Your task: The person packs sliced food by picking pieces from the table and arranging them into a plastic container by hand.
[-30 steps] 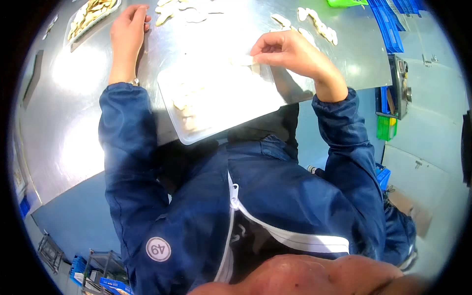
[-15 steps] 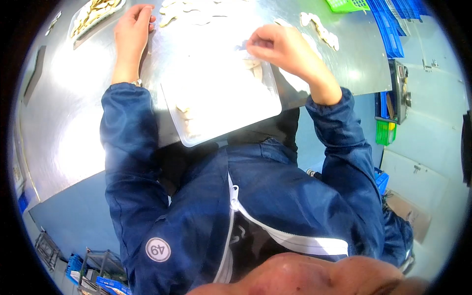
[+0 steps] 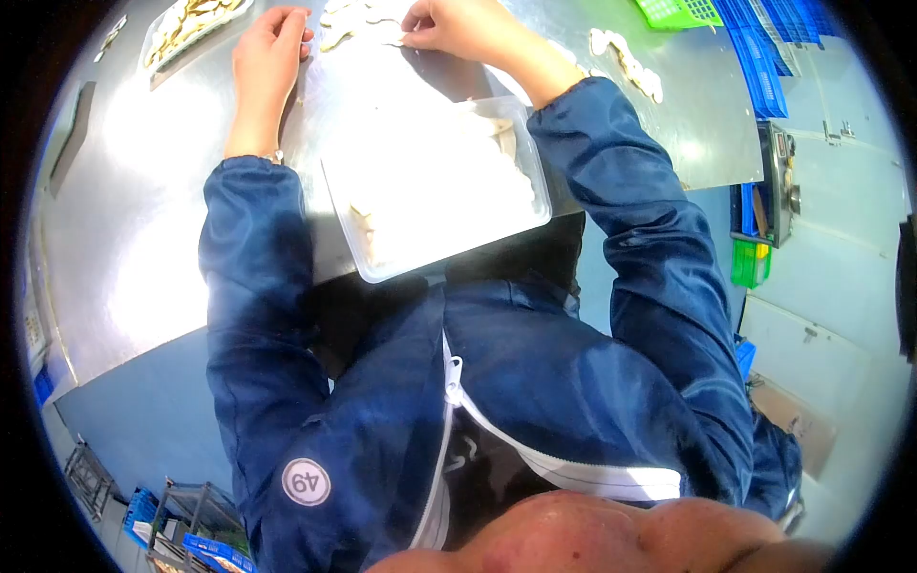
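Near the top, my right hand [image 3: 432, 27] has its thumb and fingers pinched at the edge of a group of pale, flat pieces [image 3: 358, 21] on the metal table. The fingertips touch one piece. My left hand [image 3: 277, 43] rests on the table left of that group, fingers curled together; what they hold, if anything, is hidden. A clear plastic tray [image 3: 546, 196] lies at the table's near edge below my hands, with pale pieces inside along its left and right sides. Strong glare washes out its middle.
A second tray [image 3: 151, 59] full of yellowish pieces stands at the upper left. More pale pieces [image 3: 626, 62] lie in a row at the upper right, near a green basket [image 3: 680, 11] and blue crates [image 3: 755, 67]. The metal table [image 3: 124, 239] reflects bright light.
My right hand has moved from above the clear tray, up and left to the group of pale pieces. My left hand has stayed nearly in place.
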Available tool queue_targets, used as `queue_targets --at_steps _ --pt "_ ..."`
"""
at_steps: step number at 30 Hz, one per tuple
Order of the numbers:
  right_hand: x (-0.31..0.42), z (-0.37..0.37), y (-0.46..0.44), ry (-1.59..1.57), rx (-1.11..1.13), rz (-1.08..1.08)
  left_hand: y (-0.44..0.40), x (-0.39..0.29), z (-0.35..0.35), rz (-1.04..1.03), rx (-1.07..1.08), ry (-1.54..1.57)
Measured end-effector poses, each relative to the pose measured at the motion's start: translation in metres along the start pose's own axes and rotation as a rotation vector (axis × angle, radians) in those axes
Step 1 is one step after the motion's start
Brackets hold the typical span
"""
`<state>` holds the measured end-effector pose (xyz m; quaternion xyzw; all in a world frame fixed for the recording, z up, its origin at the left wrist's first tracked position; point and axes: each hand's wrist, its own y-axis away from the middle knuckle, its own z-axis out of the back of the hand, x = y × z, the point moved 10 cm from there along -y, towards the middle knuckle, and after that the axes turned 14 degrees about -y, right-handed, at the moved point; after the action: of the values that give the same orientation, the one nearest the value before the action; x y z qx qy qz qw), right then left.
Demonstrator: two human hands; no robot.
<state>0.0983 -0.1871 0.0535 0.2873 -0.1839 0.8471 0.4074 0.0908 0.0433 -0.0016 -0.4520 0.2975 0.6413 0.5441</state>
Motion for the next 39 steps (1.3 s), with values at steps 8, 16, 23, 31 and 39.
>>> queue_targets --at_steps 8,16,23,31,39 --pt "0.017 0.039 0.034 0.004 -0.123 -0.028 0.001 0.0 0.004 0.01 -0.021 -0.092" --pt "0.089 0.053 0.168 0.283 -0.192 0.322 0.008 -0.012 -0.002 0.018 -0.016 -0.083" --pt "0.081 0.036 0.189 0.317 -0.239 0.358 0.012 -0.016 -0.001 0.008 -0.016 -0.055" --pt "0.076 0.048 0.17 0.281 -0.206 0.32 0.015 -0.024 -0.001 0.004 -0.039 -0.092" --pt "0.003 0.04 0.044 0.151 -0.272 0.115 0.011 -0.015 0.006 -0.004 -0.037 -0.114"
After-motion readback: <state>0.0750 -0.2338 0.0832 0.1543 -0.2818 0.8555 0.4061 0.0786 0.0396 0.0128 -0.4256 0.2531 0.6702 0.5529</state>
